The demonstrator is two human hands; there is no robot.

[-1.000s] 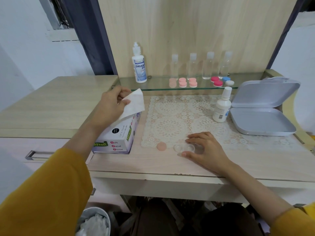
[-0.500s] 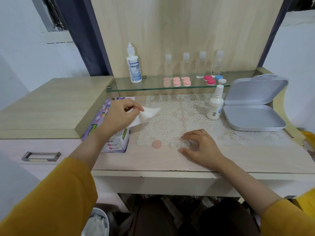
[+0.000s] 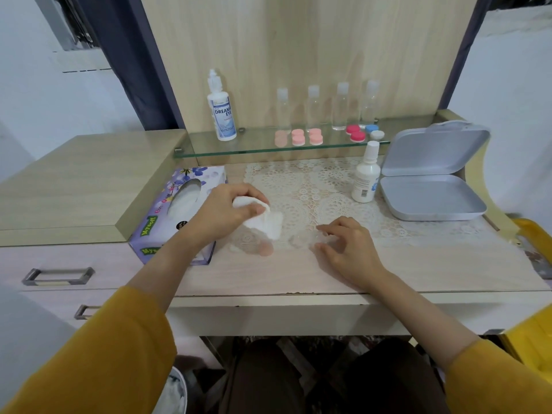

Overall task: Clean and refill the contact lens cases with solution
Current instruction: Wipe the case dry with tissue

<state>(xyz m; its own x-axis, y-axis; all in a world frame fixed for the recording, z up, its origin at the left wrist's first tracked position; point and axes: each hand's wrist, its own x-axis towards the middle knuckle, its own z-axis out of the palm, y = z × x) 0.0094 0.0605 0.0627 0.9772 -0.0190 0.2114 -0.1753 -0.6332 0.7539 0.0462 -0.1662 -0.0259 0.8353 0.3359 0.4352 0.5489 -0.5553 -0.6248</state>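
Observation:
My left hand [image 3: 222,213] is closed on a white tissue [image 3: 265,224], bunched and held just above the desk, left of the lens case. The clear contact lens case [image 3: 301,240] lies open on the desk at the lace mat's front edge. My right hand [image 3: 348,249] rests on the case's right end, with fingertips holding it down. A pink cap [image 3: 265,250] lies loose on the desk under the tissue. A white solution bottle [image 3: 366,177] stands on the mat to the right. A taller Dream Eye solution bottle [image 3: 221,113] stands on the glass shelf.
A tissue box [image 3: 176,210] sits at the left of the desk. An open grey hinged box [image 3: 430,186] lies at the right. The glass shelf [image 3: 257,149] carries several clear bottles [image 3: 340,104], pink lens cases [image 3: 298,137] and red, blue and white caps [image 3: 363,132]. A bin [image 3: 176,389] stands below left.
My left hand pulled the tissue from the box, bunched it up and brought it down and right towards the lens case. My right hand stayed on the case.

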